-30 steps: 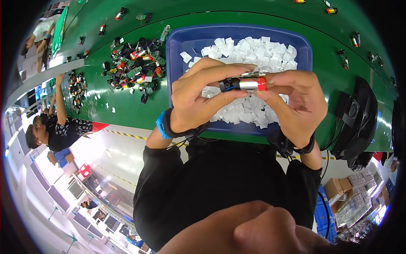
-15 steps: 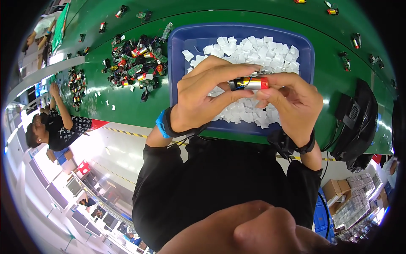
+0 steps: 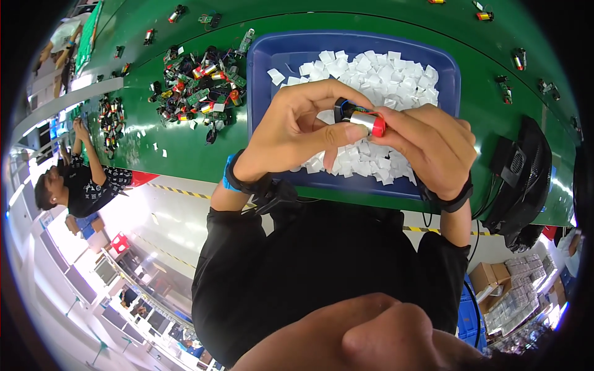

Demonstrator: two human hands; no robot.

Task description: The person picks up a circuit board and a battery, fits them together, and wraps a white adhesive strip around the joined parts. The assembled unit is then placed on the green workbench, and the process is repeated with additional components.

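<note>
Above the blue tray (image 3: pixel 255 99), both hands are closed on a small cylindrical battery (image 3: pixel 364 120) with a black end, a silver middle, a red end and thin wires. My left hand (image 3: pixel 291 130) pinches it, the thumb lying along its near side and the index finger arched over the black end. The fingertips of my right hand (image 3: pixel 430 145) grip the red end. Part of the battery is covered by fingers. Below the hands, the tray holds a spread of small white square pieces (image 3: pixel 365 77).
A heap of batteries with circuit boards and wires (image 3: pixel 198 89) lies left of the tray on the green table (image 3: pixel 204 161). Similar parts are scattered along the far side. A black mesh bag (image 3: pixel 526 179) stands at the right. Another person (image 3: pixel 80 179) sits at the far left.
The battery has tilted from nearly level, its red end now lower and nearer. My left thumb has moved onto it, and the right-hand fingers have regripped around the red end.
</note>
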